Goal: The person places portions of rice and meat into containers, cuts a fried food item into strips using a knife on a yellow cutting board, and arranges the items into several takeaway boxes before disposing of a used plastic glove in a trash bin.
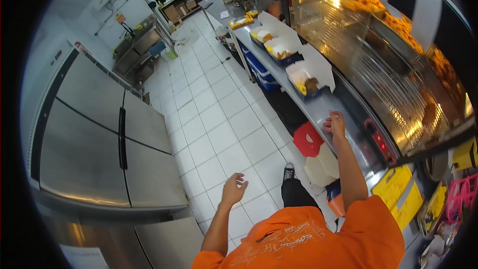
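My left hand (233, 189) hangs over the tiled floor with loosely bent fingers apart, and nothing is in it. Over the edge of the steel counter (326, 103) is my right hand (335, 124), its fingers half curled and apart, with nothing visible in them. The nearest item beyond it is an open takeaway box (304, 70), white inside and dark outside, with a brown fried piece and yellow food in it. Farther along the counter stand two more open boxes of food, the middle one (285, 50) and the far one (262, 34).
On my right, a lit glass warming cabinet (368, 55) with wire racks holds fried food. Yellow boards (398, 194) lie near my right elbow. Below the counter are a red carton (307, 139) and blue crates (261, 69). A steel refrigerator (84, 134) stands left; a sink (144, 40) is farther off.
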`<state>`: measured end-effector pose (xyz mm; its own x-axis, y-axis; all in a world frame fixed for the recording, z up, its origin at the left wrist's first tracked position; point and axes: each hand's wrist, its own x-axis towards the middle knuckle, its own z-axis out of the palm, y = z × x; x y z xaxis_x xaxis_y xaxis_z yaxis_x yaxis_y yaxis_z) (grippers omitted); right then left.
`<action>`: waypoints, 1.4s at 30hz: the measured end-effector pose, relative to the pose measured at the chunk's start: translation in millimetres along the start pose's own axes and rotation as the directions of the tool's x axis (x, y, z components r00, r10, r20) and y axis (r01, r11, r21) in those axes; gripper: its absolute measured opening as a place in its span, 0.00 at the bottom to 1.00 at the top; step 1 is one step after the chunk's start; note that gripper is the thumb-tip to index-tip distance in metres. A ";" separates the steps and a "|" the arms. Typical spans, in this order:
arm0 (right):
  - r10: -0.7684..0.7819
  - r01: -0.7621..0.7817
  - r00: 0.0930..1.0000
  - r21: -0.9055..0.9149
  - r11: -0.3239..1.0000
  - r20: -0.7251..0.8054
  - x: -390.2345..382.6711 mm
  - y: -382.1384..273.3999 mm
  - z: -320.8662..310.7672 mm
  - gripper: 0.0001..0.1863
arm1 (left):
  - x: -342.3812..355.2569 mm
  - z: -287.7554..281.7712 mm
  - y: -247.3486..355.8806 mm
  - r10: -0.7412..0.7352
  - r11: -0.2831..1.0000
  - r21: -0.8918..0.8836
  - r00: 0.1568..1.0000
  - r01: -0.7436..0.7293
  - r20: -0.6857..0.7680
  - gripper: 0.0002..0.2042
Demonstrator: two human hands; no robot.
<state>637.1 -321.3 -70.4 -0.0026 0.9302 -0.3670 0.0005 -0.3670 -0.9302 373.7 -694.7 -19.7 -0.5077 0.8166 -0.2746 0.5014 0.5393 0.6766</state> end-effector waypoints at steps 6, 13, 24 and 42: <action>-0.109 -0.021 0.961 -0.458 0.889 -0.255 100.8 -17.6 73.8 0.31 | 152.1 -65.9 50.1 0.119 0.976 0.187 0.993 -0.116 -0.004 0.17; -0.160 -0.043 0.965 -0.723 0.690 -0.209 81.5 -27.1 77.0 0.18 | 405.1 -71.6 159.1 0.578 0.731 0.447 0.816 -0.515 -0.004 0.16; -0.140 -0.414 0.572 -0.432 0.801 -0.808 -7.8 39.0 28.6 0.18 | 673.9 3.7 259.0 0.640 0.392 0.695 0.721 -0.603 0.264 0.14; 0.196 0.091 0.403 0.253 0.963 -0.894 -130.7 41.0 93.4 0.19 | 599.2 33.2 226.2 0.787 0.107 0.380 0.311 -0.919 0.532 0.19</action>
<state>544.1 -458.1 -60.5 0.8931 0.3048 -0.3308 -0.2524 -0.2693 -0.9294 206.2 -76.6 -54.0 0.6095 0.7884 0.0836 0.7861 -0.6146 0.0649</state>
